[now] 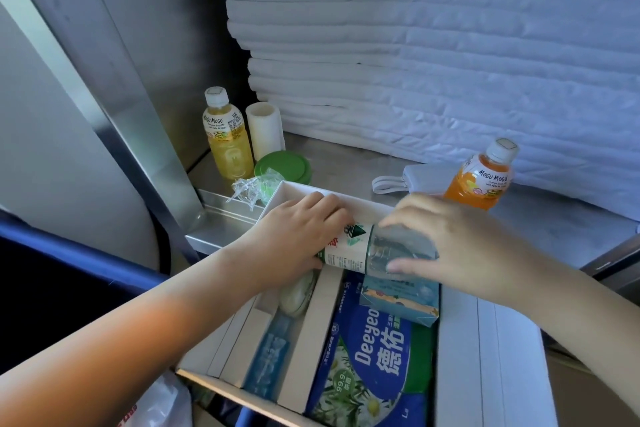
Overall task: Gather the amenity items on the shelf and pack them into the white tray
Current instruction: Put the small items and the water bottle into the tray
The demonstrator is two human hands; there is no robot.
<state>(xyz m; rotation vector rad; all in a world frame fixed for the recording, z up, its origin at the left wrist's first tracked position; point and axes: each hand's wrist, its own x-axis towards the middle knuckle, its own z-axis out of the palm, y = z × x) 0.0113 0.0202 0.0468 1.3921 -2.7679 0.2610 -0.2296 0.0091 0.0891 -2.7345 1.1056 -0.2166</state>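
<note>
Left hand (298,236) and right hand (460,239) both grip the sideways water bottle (377,250); lower it level into the white tray (485,357).

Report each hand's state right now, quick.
Left hand: closed, grip on the label end of the water bottle.
Right hand: closed, grip on the clear end of the same bottle, over the white tray.

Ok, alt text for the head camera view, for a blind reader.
The left hand and right hand hold a water bottle sideways over a white tray containing a wipes pack. A yellow juice bottle and an orange juice bottle stand on the shelf near stacked towels.
</note>
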